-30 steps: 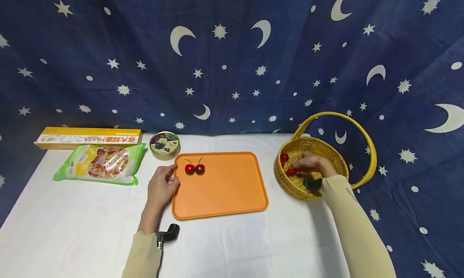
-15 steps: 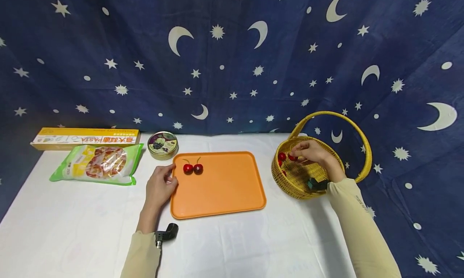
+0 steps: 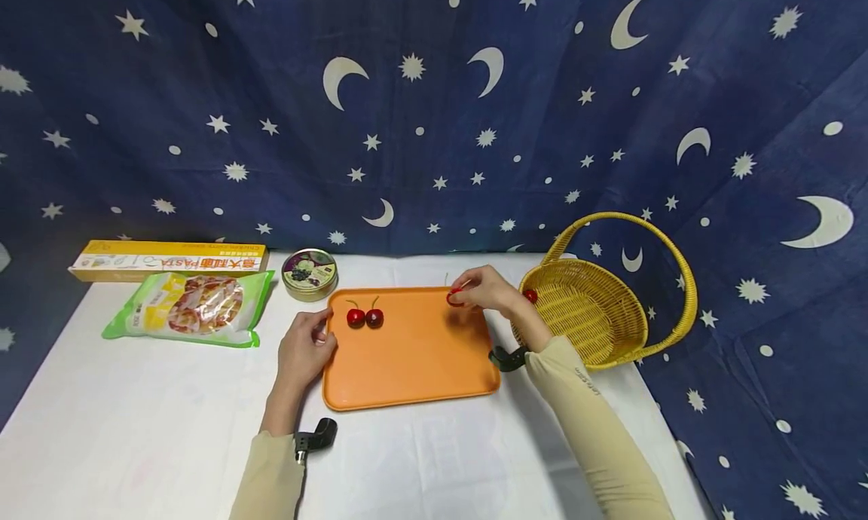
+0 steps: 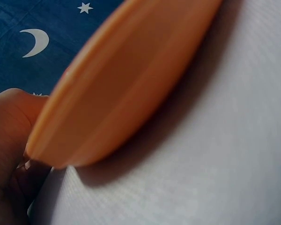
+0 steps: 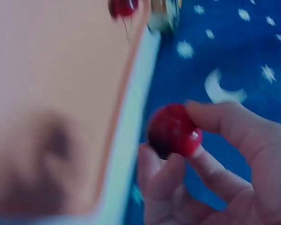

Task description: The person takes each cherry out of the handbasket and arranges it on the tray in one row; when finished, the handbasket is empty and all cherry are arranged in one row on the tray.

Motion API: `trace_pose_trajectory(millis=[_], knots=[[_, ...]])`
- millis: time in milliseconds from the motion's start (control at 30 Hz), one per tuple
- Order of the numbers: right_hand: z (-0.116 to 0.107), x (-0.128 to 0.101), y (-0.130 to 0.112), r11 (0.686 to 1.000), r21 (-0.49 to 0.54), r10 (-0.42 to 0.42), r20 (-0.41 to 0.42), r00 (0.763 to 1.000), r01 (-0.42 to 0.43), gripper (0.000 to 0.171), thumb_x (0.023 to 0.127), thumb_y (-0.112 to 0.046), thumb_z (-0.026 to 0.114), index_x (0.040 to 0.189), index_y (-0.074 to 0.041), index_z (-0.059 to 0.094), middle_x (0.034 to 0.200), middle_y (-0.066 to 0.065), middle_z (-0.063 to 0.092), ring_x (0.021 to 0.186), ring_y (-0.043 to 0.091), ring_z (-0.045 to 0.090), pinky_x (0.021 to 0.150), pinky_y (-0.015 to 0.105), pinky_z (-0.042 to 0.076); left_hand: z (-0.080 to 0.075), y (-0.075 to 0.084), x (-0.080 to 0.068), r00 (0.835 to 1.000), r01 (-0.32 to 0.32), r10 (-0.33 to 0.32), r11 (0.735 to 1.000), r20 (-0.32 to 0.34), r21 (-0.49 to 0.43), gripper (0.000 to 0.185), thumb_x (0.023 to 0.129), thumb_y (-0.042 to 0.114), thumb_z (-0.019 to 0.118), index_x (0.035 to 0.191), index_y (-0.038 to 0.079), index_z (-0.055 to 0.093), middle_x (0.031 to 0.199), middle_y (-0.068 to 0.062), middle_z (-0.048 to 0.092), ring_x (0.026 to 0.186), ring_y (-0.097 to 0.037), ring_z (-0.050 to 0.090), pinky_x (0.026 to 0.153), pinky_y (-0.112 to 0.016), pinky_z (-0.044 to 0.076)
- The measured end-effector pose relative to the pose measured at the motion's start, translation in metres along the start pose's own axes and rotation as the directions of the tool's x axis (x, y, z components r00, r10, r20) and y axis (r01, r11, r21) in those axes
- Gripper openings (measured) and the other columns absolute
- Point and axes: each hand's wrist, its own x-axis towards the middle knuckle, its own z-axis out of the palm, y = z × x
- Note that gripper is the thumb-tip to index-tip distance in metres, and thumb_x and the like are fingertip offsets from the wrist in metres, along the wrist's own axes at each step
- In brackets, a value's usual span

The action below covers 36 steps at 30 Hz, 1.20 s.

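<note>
Pinched between the thumb and fingers of my right hand [image 3: 483,288] is a red cherry [image 5: 174,131], held above the upper right part of the orange tray [image 3: 407,362]. A shadow falls on the tray beneath it. Two more cherries, a brighter red one [image 3: 356,318] and a darker one [image 3: 374,319], lie side by side near the tray's upper left corner, stems up. My left hand [image 3: 304,348] holds the tray's left rim, its fingers curled at the edge; the left wrist view shows the tray wall [image 4: 117,89] close up beside the hand.
A yellow wicker basket [image 3: 634,309] with a tall handle stands right of the tray, with a red cherry [image 3: 530,296] at its left side. A round tin [image 3: 309,274], a green food bag [image 3: 193,307] and a pasta box [image 3: 169,259] sit at the back left, before a starry blue curtain [image 3: 420,203].
My right hand has lifted a cherry out of the basket and carried it left over the tray. My left hand has stayed at the tray's left edge.
</note>
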Motion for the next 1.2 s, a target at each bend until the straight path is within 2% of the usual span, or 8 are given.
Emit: trace_pose_trajectory(millis=[133, 200, 367, 567, 733, 867, 1033, 1200], knots=[[0.046, 0.021, 0.002, 0.991, 0.13, 0.024, 0.01, 1.0, -0.025, 0.015, 0.083, -0.003, 0.074, 0.095, 0.004, 0.068, 0.084, 0.013, 0.074, 0.068, 0.021, 0.069, 0.073, 0.043, 0.057, 0.0, 0.0, 0.0, 1.0, 0.003, -0.003, 1.0, -0.004, 0.001, 0.046, 0.079, 0.006, 0.065, 0.125, -0.002, 0.065, 0.1, -0.015, 0.059, 0.074, -0.023, 0.058, 0.068, -0.037, 0.042], [0.064, 0.03, 0.005, 0.981, 0.188, 0.039, 0.013, 0.999, -0.041, 0.015, 0.084, -0.002, 0.074, 0.095, 0.005, 0.067, 0.085, 0.016, 0.074, 0.07, 0.021, 0.07, 0.071, 0.04, 0.057, 0.0, 0.001, 0.0, 1.0, 0.002, -0.002, 1.0, -0.008, -0.004, 0.046, 0.079, 0.005, 0.065, 0.125, -0.002, 0.065, 0.099, -0.015, 0.059, 0.073, -0.023, 0.058, 0.067, -0.037, 0.042], [0.09, 0.041, 0.013, 0.968, 0.24, 0.08, 0.009, 0.997, -0.08, 0.018, 0.082, 0.0, 0.074, 0.097, 0.007, 0.067, 0.085, 0.017, 0.073, 0.068, 0.018, 0.07, 0.065, 0.033, 0.057, 0.003, 0.003, -0.001, 1.0, -0.005, 0.005, 1.0, 0.008, -0.012, 0.046, 0.079, 0.005, 0.065, 0.124, -0.002, 0.065, 0.099, -0.015, 0.06, 0.073, -0.022, 0.059, 0.067, -0.037, 0.043], [0.099, 0.043, 0.013, 0.965, 0.254, 0.061, 0.004, 0.998, -0.06, 0.03, 0.078, 0.008, 0.071, 0.106, 0.012, 0.065, 0.092, 0.019, 0.068, 0.069, 0.018, 0.066, 0.068, 0.033, 0.057, 0.003, 0.005, 0.0, 1.0, -0.017, 0.017, 1.0, -0.004, -0.013, 0.046, 0.077, 0.004, 0.066, 0.123, -0.002, 0.066, 0.1, -0.015, 0.06, 0.074, -0.023, 0.057, 0.069, -0.04, 0.042], [0.101, 0.044, 0.008, 0.975, 0.21, 0.069, 0.053, 0.996, -0.078, 0.026, 0.082, 0.002, 0.071, 0.106, 0.01, 0.064, 0.089, 0.014, 0.067, 0.064, 0.014, 0.062, 0.066, 0.031, 0.057, 0.001, 0.004, 0.002, 1.0, -0.009, 0.009, 1.0, 0.004, -0.012, 0.047, 0.078, 0.004, 0.066, 0.124, -0.002, 0.065, 0.1, -0.015, 0.06, 0.075, -0.023, 0.058, 0.069, -0.04, 0.043], [0.102, 0.045, 0.008, 0.976, 0.191, 0.09, 0.061, 0.994, -0.1, 0.023, 0.082, -0.004, 0.073, 0.102, 0.006, 0.065, 0.081, 0.008, 0.066, 0.063, 0.014, 0.062, 0.064, 0.029, 0.056, 0.002, 0.002, 0.002, 1.0, -0.004, 0.004, 1.0, 0.007, -0.018, 0.047, 0.078, 0.004, 0.066, 0.124, -0.001, 0.065, 0.101, -0.015, 0.06, 0.075, -0.023, 0.059, 0.069, -0.039, 0.043], [0.104, 0.046, 0.009, 0.98, 0.182, 0.068, 0.046, 0.997, -0.075, 0.023, 0.083, -0.006, 0.072, 0.102, 0.006, 0.067, 0.078, 0.008, 0.067, 0.064, 0.015, 0.061, 0.063, 0.028, 0.054, 0.001, 0.0, 0.001, 1.0, 0.003, -0.003, 1.0, 0.009, -0.018, 0.047, 0.078, 0.004, 0.066, 0.125, -0.001, 0.065, 0.101, -0.015, 0.06, 0.075, -0.023, 0.06, 0.07, -0.039, 0.043], [0.107, 0.046, 0.008, 0.983, 0.177, 0.036, 0.032, 0.999, -0.041, 0.023, 0.085, -0.006, 0.072, 0.103, 0.007, 0.068, 0.081, 0.008, 0.067, 0.066, 0.015, 0.059, 0.062, 0.027, 0.053, 0.0, -0.001, 0.002, 1.0, 0.004, -0.004, 1.0, 0.006, -0.011, 0.048, 0.078, 0.005, 0.066, 0.125, -0.001, 0.065, 0.101, -0.015, 0.06, 0.075, -0.023, 0.06, 0.07, -0.039, 0.043]])
